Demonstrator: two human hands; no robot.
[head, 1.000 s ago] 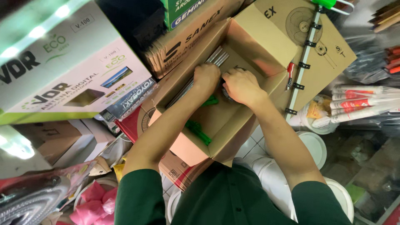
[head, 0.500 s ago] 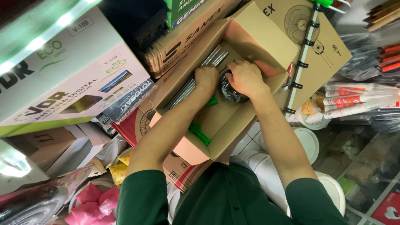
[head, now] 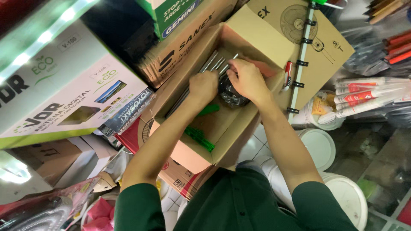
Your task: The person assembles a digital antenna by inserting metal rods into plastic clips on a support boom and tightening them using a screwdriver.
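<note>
Left hand [head: 204, 87] curled into loose fist inside open brown cardboard box [head: 257, 38], knuckles up; fingers folded under, contents of grip hidden, apparently clamped on bundle of thin grey metal rods [head: 214, 64] running out beyond knuckles toward box's far corner. Rods' lower run hidden under left wrist and forearm. Right hand [head: 247, 79] just beside left, fingers bent and spread over rod ends, palm resting on crumpled dark clear plastic bag [head: 233, 97]; actual pinch cannot be made out, fingertips hidden. Bag contents too dark to tell. Bright green plastic pieces [head: 199, 137] below left wrist on box floor, partly covered by forearm, shape unclear. White plastic bucket lids [head: 319, 147] right of right forearm, lower one cut by frame edge. White and red sealant tubes [head: 364, 96] further right, ends cut off. Large white and green printed carton [head: 55, 98] well left of left hand, cut at frame edge. Versus half a second ago: both hands shifted deeper toward box's far end, closer together; rods more gathered under fingers; bag, green pieces unchanged in place.
</note>
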